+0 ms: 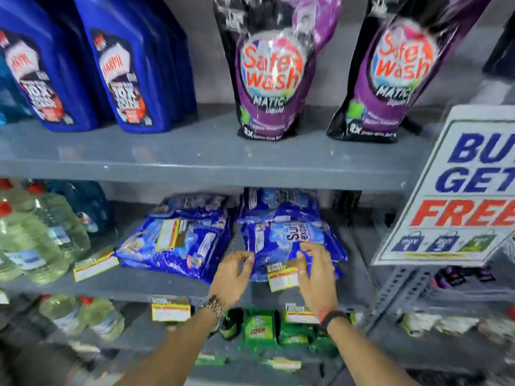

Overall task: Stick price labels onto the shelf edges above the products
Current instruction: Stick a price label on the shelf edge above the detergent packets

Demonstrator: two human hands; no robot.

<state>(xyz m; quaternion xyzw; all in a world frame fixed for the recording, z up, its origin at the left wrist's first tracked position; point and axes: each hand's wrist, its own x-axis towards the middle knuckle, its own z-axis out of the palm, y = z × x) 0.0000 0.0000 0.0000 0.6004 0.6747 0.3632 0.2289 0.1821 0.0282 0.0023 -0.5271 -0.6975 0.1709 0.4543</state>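
A yellow-and-white price label is held at its right edge by my right hand, in front of a stack of blue detergent packets on the middle shelf. My left hand hovers just left of the label with its fingers curled and apart, fingertips by the packet's edge, holding nothing. Two labels are stuck on the grey edge of the middle shelf. Another label lies loose on the shelf top to the left. The upper shelf edge shows no label.
A second stack of blue packets lies to the left, beside clear bottles. Blue bottles and purple Safe Wash pouches stand on the upper shelf. A "buy get free" sign juts out at right. Green packets fill the shelf below.
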